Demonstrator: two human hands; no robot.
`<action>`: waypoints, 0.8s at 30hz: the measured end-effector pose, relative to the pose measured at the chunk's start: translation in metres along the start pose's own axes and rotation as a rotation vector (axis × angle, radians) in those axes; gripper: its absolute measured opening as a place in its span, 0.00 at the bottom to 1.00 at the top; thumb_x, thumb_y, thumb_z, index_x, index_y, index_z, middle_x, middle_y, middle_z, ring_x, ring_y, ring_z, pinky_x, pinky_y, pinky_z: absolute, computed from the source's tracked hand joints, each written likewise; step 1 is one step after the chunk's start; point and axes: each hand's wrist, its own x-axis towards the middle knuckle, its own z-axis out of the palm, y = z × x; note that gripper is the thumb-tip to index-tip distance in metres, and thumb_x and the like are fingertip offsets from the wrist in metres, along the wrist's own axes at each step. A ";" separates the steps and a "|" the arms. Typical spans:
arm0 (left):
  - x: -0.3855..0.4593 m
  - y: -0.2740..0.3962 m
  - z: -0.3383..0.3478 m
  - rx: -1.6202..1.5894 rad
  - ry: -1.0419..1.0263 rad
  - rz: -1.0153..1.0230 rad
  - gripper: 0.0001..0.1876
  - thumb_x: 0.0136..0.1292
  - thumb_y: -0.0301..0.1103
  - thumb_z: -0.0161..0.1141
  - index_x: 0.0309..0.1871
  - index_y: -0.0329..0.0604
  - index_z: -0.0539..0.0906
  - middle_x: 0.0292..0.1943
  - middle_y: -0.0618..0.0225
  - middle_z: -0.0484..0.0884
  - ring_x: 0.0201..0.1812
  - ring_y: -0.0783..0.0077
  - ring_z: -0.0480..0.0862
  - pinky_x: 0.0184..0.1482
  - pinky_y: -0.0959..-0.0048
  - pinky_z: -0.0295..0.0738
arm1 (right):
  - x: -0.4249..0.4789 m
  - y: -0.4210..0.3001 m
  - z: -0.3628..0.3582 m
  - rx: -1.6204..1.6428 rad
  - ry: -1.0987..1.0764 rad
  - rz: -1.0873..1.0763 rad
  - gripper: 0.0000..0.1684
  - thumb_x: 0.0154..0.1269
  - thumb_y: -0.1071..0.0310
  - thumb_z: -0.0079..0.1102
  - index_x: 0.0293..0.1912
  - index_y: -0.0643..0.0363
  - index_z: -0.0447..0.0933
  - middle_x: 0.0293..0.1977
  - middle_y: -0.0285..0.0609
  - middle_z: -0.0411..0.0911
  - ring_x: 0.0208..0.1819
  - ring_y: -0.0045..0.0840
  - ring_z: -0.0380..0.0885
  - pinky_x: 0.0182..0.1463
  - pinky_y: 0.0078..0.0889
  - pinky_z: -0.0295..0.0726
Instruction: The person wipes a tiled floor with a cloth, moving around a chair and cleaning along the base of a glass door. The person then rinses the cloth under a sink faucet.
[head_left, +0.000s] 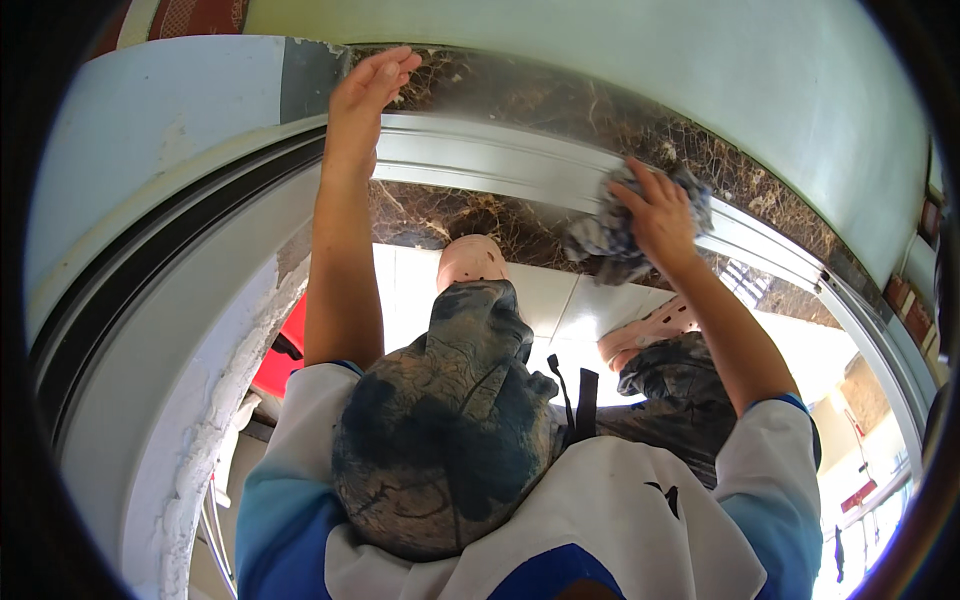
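Note:
A crumpled grey and blue patterned cloth is gripped in my right hand. It lies over the silver metal sliding-door track and hangs onto the dark marble on the near side; hand and cloth look slightly blurred. My left hand holds nothing, its fingers extended above the left end of the marble threshold. Whether that hand touches the wall or marble, I cannot tell. Pale veins run through the brown marble on both sides of the track.
A white frame with black grooves rises along the left, beside chipped plaster. My pink clogs stand by white floor tiles. Behind my left arm sits a red object. Beyond the threshold spreads a pale greenish floor.

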 end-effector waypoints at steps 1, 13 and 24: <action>-0.002 -0.006 -0.002 -0.012 0.014 -0.012 0.19 0.72 0.41 0.51 0.59 0.41 0.77 0.55 0.65 0.82 0.55 0.77 0.77 0.63 0.74 0.66 | -0.004 0.009 -0.010 0.083 -0.034 0.012 0.32 0.49 0.77 0.57 0.56 0.43 0.77 0.64 0.39 0.65 0.59 0.37 0.69 0.59 0.44 0.69; 0.006 -0.028 0.013 -0.035 -0.073 -0.058 0.19 0.72 0.43 0.52 0.59 0.42 0.77 0.55 0.64 0.81 0.56 0.75 0.76 0.64 0.74 0.63 | 0.077 -0.045 0.000 0.289 0.149 -0.110 0.27 0.48 0.76 0.60 0.51 0.47 0.80 0.65 0.39 0.65 0.59 0.36 0.69 0.58 0.40 0.68; 0.019 -0.055 0.002 0.000 -0.142 -0.070 0.21 0.73 0.45 0.48 0.60 0.42 0.77 0.56 0.63 0.81 0.57 0.71 0.76 0.65 0.70 0.64 | 0.072 -0.034 -0.009 0.256 0.098 -0.161 0.25 0.53 0.77 0.56 0.51 0.47 0.80 0.66 0.40 0.64 0.59 0.38 0.69 0.58 0.41 0.68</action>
